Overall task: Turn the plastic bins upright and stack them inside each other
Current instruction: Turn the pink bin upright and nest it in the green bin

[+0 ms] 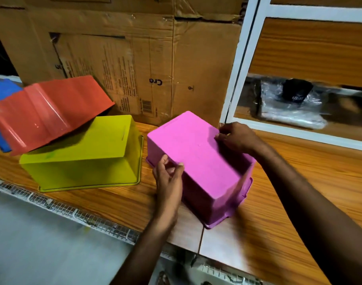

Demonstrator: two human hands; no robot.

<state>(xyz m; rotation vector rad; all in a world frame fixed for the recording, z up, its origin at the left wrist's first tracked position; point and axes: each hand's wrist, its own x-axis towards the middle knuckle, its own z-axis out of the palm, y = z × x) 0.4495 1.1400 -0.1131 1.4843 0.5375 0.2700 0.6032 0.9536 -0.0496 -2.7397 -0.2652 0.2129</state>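
The pink rectangular plastic bin (198, 161) lies upside down on the wooden bench (309, 182). The left grip (168, 177) clasps its near-left base edge; the right grip (235, 138) curls over its far-right edge. Just left of it sits an upturned yellow-green rectangular plastic bin (89, 153), with a red plastic bin (50, 112) tilted on top and a blue plastic bin (1, 91) beyond.

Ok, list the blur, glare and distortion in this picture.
Head view: motion blur smears the red bin and blue bin at left. Head view: white glare streaks run along the red bin's side. Head view: wide-angle distortion bends the white window frame. Head view: the pink bin has a fairly sharp top face.
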